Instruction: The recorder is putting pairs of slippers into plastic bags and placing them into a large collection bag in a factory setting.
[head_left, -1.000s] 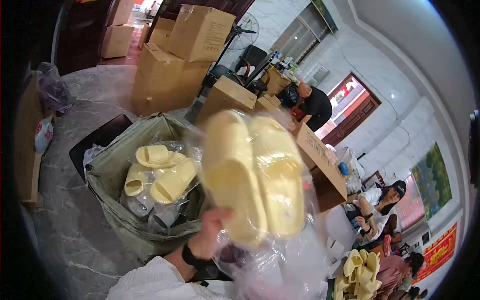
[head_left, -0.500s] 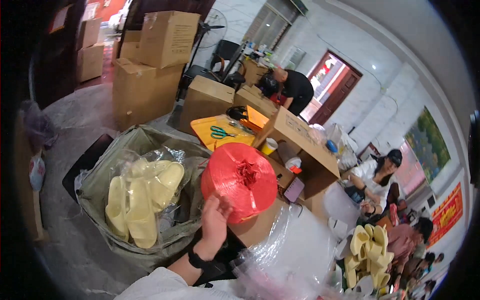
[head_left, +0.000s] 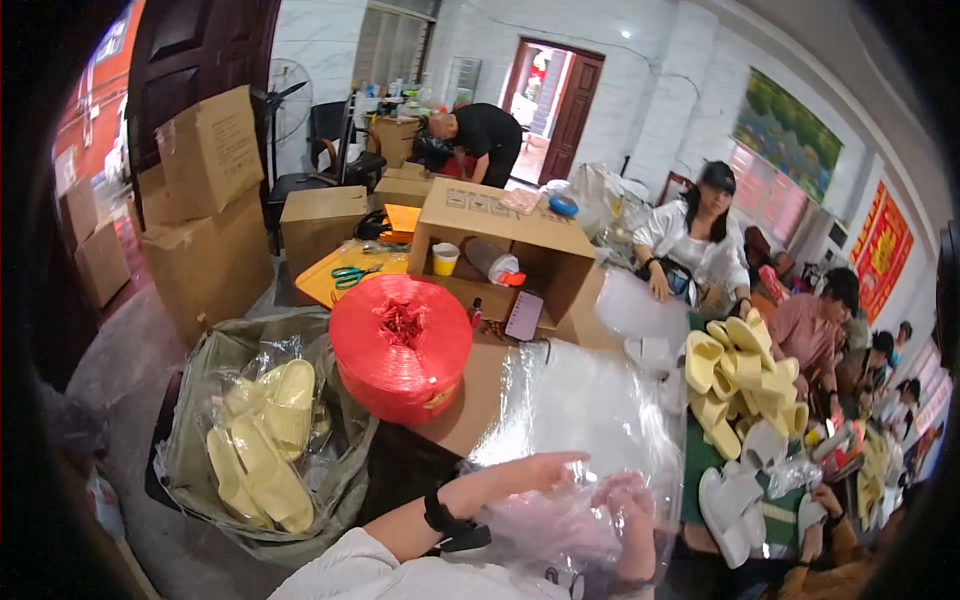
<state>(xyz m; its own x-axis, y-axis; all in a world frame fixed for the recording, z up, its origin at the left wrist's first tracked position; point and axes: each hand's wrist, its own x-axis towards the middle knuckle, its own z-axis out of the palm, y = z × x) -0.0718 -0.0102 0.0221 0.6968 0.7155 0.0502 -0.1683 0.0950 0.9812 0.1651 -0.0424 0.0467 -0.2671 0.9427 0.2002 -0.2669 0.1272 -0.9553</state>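
My left hand (head_left: 525,475) lies flat on the clear plastic bag (head_left: 580,440), fingers stretched out, not clamped. My right hand (head_left: 625,505) sits inside or behind the same bag, fingers curled; the film blurs it, so I can't tell if it pinches the plastic. The bag spreads from both hands up over the cardboard box (head_left: 480,400). Just left of my left hand stands a red spool of string (head_left: 400,345). Further left, a sack (head_left: 190,450) holds bagged yellow slippers (head_left: 265,440). Right of my right hand, a loose pile of yellow slippers (head_left: 740,375) and white slippers (head_left: 735,495).
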